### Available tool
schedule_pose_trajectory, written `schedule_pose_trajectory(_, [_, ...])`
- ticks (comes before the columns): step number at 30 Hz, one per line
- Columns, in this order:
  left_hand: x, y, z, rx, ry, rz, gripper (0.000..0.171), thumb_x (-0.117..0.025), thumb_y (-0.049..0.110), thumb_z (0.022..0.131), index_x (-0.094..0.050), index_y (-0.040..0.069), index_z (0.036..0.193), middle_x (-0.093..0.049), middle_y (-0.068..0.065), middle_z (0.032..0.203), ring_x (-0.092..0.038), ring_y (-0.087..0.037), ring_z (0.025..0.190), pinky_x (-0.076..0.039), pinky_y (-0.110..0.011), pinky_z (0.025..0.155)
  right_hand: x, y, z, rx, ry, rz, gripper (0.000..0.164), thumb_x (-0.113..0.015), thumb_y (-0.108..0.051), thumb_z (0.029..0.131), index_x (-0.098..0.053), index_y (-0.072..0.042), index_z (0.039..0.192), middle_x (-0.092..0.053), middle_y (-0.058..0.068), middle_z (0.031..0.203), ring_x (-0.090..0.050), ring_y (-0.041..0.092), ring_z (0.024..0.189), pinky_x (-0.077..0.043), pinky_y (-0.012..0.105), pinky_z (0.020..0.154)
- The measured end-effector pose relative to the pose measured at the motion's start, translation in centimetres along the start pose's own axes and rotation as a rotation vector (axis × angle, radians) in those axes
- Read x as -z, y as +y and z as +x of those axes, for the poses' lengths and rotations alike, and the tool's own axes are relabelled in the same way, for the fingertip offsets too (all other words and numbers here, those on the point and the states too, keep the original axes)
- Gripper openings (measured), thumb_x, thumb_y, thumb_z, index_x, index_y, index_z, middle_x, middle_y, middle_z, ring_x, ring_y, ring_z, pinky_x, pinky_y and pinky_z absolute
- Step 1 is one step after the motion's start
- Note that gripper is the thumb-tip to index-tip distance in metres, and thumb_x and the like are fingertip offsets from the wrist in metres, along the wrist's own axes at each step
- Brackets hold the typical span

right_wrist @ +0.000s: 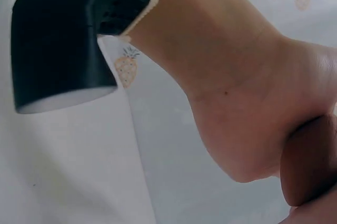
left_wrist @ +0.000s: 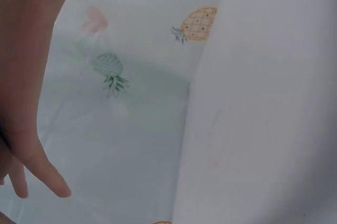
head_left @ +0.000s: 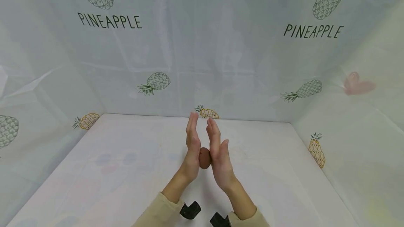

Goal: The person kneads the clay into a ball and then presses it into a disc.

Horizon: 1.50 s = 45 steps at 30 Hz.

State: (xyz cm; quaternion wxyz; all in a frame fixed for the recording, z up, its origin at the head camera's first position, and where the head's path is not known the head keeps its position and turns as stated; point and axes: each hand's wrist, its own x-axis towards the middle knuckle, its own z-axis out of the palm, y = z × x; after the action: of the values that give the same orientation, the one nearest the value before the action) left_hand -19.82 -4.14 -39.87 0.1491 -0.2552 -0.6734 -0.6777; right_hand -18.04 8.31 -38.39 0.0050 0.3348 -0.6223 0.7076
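Note:
A smooth, rounded brown clay lump (head_left: 205, 158) sits between two upright palms in the head view. My left hand (head_left: 193, 150) presses its left side, fingers straight and pointing away from me. From the other side the palm of my right hand (head_left: 220, 157) meets it, fingers also extended and the thumb standing a little apart. Above the lump a gap separates the two sets of fingers. The right wrist view shows the clay lump (right_wrist: 308, 161) close up at its right edge, with skin above and below it. In the left wrist view the lump is out of sight.
A white table (head_left: 126, 171) lies under the hands. Hanging sheets printed with pineapples (head_left: 205, 55) enclose its back and sides. Black wrist cameras (head_left: 190, 210) project inward from both beige sleeves (head_left: 159, 213), close to each other.

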Motion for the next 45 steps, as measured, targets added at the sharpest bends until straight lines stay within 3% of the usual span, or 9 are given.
schedule_pose_trajectory(6, [-1.0, 0.1, -0.5, -0.047, -0.103, -0.083, 0.063, -0.007, 0.055, 0.113, 0.005, 0.034, 0.171, 0.011, 0.013, 0.177, 0.016, -0.015, 0.162, 0.009, -0.067, 0.123, 1.0, -0.4, 0.1, -0.004, 0.054, 0.015, 0.079, 0.011, -0.070, 0.102, 0.005, -0.032, 0.171, 0.005, -0.011, 0.177, 0.011, 0.023, 0.163, 0.001, 0.057, 0.126])
schedule_pose_trajectory(10, [-1.7, 0.6, -0.8, -0.075, -0.198, -0.165, 0.064, -0.003, 0.053, 0.113, 0.011, 0.031, 0.171, 0.016, 0.012, 0.176, 0.023, -0.016, 0.161, 0.015, -0.070, 0.121, 2.1, -0.6, 0.1, -0.057, 0.059, 0.105, 0.080, 0.012, -0.077, 0.097, 0.011, -0.042, 0.169, 0.013, -0.011, 0.176, -0.057, 0.010, 0.119, -0.046, 0.017, 0.079])
schedule_pose_trajectory(13, [-2.0, 0.9, -1.0, -0.093, -0.231, -0.187, 0.067, 0.000, 0.057, 0.111, 0.014, 0.029, 0.170, 0.018, 0.011, 0.176, 0.025, -0.016, 0.160, 0.016, -0.070, 0.121, 2.5, -0.4, 0.2, -0.091, 0.044, 0.196, 0.079, 0.011, -0.081, 0.094, 0.015, -0.048, 0.166, 0.018, -0.012, 0.175, -0.034, 0.002, 0.051, -0.022, 0.020, 0.043])
schedule_pose_trajectory(18, [-2.0, 1.3, -1.2, -0.139, -0.196, -0.161, 0.072, 0.003, 0.062, 0.109, 0.014, 0.027, 0.170, 0.020, 0.009, 0.177, 0.025, -0.016, 0.160, 0.017, -0.067, 0.120, 2.3, 0.6, 0.3, -0.133, 0.013, 0.235, 0.076, 0.011, -0.083, 0.093, 0.019, -0.054, 0.163, -0.001, -0.018, 0.174, -0.024, 0.001, 0.045, -0.012, 0.028, 0.042])
schedule_pose_trajectory(21, [-1.8, 1.4, -1.1, -0.162, -0.158, -0.123, 0.074, 0.004, 0.064, 0.108, 0.014, 0.026, 0.170, 0.020, 0.008, 0.177, 0.025, -0.016, 0.161, 0.017, -0.066, 0.121, 2.0, 1.2, 0.3, -0.171, 0.027, 0.207, 0.076, 0.012, -0.083, 0.093, 0.017, -0.056, 0.163, -0.057, -0.013, 0.139, -0.015, 0.011, 0.047, -0.009, 0.033, 0.045])
schedule_pose_trajectory(25, [-1.4, 1.3, -0.8, -0.161, -0.107, -0.078, 0.076, 0.004, 0.066, 0.107, 0.014, 0.025, 0.170, 0.021, 0.008, 0.177, 0.024, -0.017, 0.161, 0.018, -0.065, 0.121, 1.4, 1.6, 0.3, -0.205, 0.038, 0.186, 0.075, 0.014, -0.081, 0.094, 0.014, -0.055, 0.164, -0.059, -0.009, 0.129, -0.054, 0.017, 0.100, -0.040, 0.030, 0.072])
schedule_pose_trajectory(28, [-1.0, 1.0, -0.6, -0.126, -0.067, -0.065, 0.078, 0.004, 0.070, 0.105, 0.017, 0.028, 0.169, 0.023, 0.010, 0.176, 0.025, -0.016, 0.160, 0.019, -0.067, 0.119, 0.9, 1.8, 0.2, -0.199, 0.025, 0.164, 0.074, 0.015, -0.077, 0.096, 0.016, -0.051, 0.165, -0.013, -0.009, 0.173, -0.002, 0.017, 0.159, -0.007, 0.044, 0.126])
schedule_pose_trajectory(32, [-0.3, 0.4, -0.2, -0.063, -0.014, -0.053, 0.081, 0.003, 0.077, 0.101, 0.018, 0.034, 0.168, 0.025, 0.013, 0.174, 0.027, -0.015, 0.158, 0.015, -0.068, 0.119, 0.4, 1.9, 0.2, -0.176, 0.016, 0.128, 0.070, 0.016, -0.071, 0.100, 0.015, -0.048, 0.166, 0.014, -0.006, 0.177, 0.011, 0.024, 0.164, 0.013, 0.059, 0.126])
schedule_pose_trajectory(45, [-0.2, -0.6, 0.2, 0.002, 0.015, -0.068, 0.077, 0.001, 0.074, 0.103, 0.014, 0.036, 0.168, 0.023, 0.016, 0.173, 0.026, -0.012, 0.159, 0.018, -0.070, 0.120, 0.2, 0.9, 0.2, -0.076, 0.039, 0.054, 0.072, 0.013, -0.067, 0.103, 0.016, -0.037, 0.169, 0.015, -0.015, 0.175, 0.015, 0.025, 0.163, 0.018, 0.068, 0.121])
